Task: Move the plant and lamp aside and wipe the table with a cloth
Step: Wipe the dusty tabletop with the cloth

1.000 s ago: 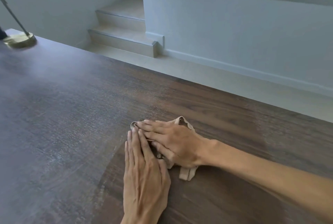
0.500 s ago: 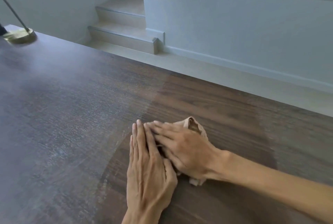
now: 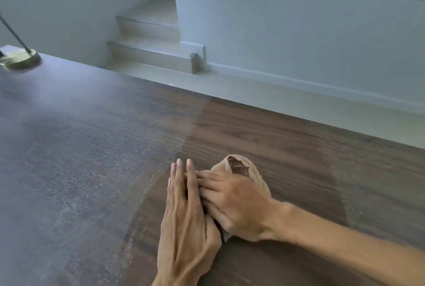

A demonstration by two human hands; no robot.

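Observation:
A crumpled beige cloth (image 3: 250, 171) lies on the dark wooden table (image 3: 92, 159). My right hand (image 3: 234, 203) presses flat on top of the cloth, fingers pointing left. My left hand (image 3: 186, 216) lies flat beside it, fingers stretched forward, its edge overlapping my right fingertips. A darker patch of wood surrounds the hands, while the left part of the table looks dusty and grey. The lamp's round brass base (image 3: 19, 59) with a thin rod stands at the far left corner. No plant is in view.
The table's far edge (image 3: 276, 115) runs diagonally from upper left to right. Beyond it lie a pale floor, two steps (image 3: 151, 53) and a white wall (image 3: 299, 39).
Both hands and the cloth have slid to the right across the table. The darker band of wood behind them has widened.

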